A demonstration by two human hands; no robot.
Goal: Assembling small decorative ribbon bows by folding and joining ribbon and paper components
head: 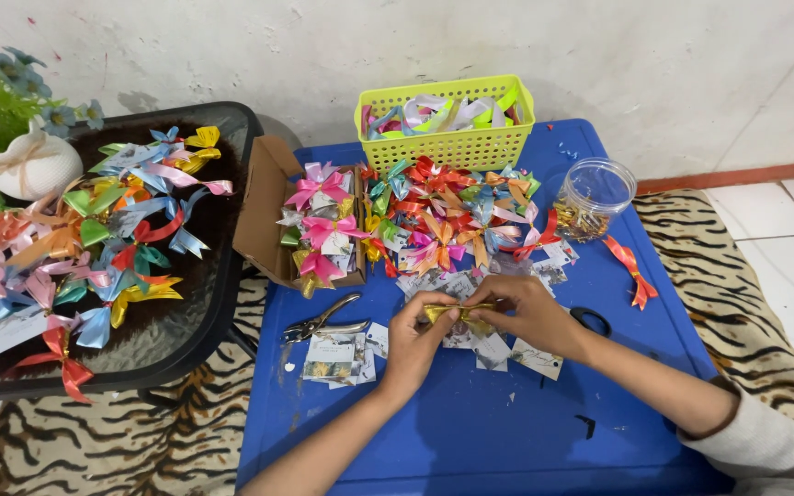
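Observation:
Both hands meet over the middle of a low blue table (470, 432). My left hand (415, 338) and my right hand (526, 314) pinch the two ends of a small gold ribbon bow (457, 314) between their fingertips, just above several small printed cards (334, 358). A metal hole punch (323, 323) lies to the left of my left hand. Black scissors (592, 320) lie partly hidden behind my right wrist. A heap of finished bows in many colours (457, 213) lies just beyond the hands.
A brown cardboard box (264, 216) holds pink bows at the table's left. A yellow-green basket (448, 138) of ribbons stands at the back, a clear jar (595, 197) at the right, an orange bow (634, 274) beside it. A glass tray table (204, 321) with bows stands left.

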